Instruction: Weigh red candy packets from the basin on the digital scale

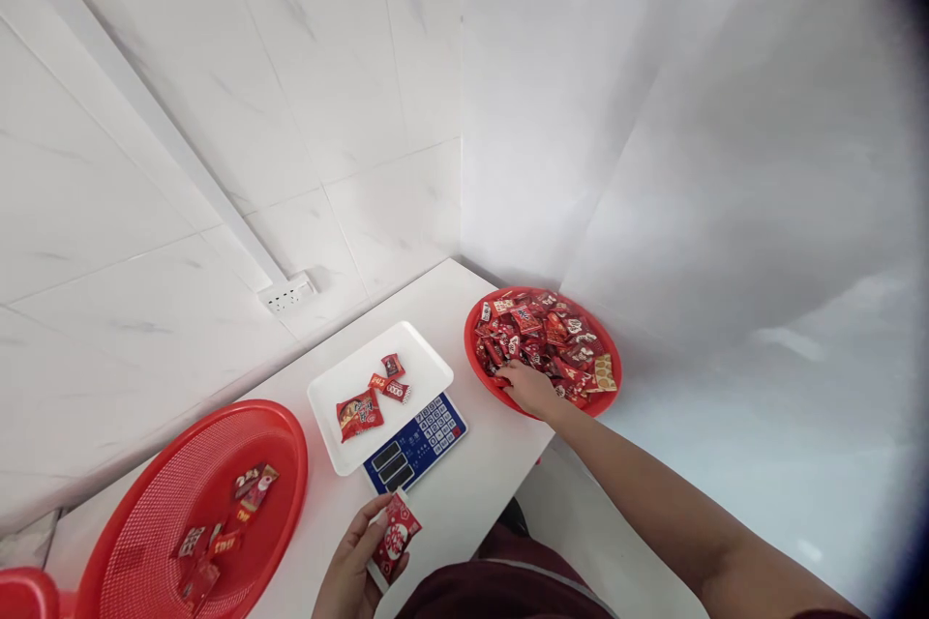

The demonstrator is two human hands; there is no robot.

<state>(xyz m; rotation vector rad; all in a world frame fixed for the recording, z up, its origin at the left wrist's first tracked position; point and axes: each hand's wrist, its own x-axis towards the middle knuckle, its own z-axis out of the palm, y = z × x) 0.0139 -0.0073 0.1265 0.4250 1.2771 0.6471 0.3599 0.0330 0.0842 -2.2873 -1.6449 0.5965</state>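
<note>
My left hand [355, 556] is closed around a red-and-white snack packet [398, 534], held in front of the scale near the table's front edge. My right hand [528, 389] reaches over the near left rim of a red basket [616, 387] heaped with wrapped snacks [537, 334]. Its fingers are curled down on a small red packet [501, 382], partly hidden by the hand. Between the hands stands a digital scale [428, 442] with a blue keypad and a white tray [338, 450]. On the tray lie a larger red snack packet [359, 416] and several small wrapped sweets [396, 391].
A second red mesh basket [131, 503] stands at the left with several wrapped snacks [218, 540] in it. Part of another red container [27, 592] shows at the lower left corner. Walls close in the white table [442, 300] behind; a socket strip [288, 293] is on the wall.
</note>
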